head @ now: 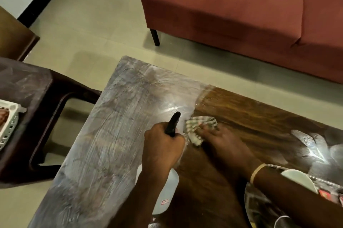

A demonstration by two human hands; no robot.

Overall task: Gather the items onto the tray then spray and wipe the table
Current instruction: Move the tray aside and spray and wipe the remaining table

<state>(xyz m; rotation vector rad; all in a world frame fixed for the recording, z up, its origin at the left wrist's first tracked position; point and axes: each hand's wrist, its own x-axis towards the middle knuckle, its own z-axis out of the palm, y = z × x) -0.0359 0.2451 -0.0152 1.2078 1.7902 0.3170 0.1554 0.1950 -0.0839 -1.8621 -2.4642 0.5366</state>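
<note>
At frame centre, left hand (163, 144) fingers grip the spray bottle (167, 190) while right hand (220, 140) fingers press the checked cloth (199, 125) flat on the bench (104, 153).

I see a brown wood-grain table (232, 112), filmed whitish-grey left of my left hand (163, 144). That hand grips a bottle (167, 190) with white body, black sprayer and small red-outlined label. Under my right hand (217, 136) lies a cloth (200, 125), checked green and cream. A pale yellow band (257, 173) circles that wrist. Beyond both hands: a rust-red sofa (241, 5) on black legs, above a beige floor (83, 23).
</note>
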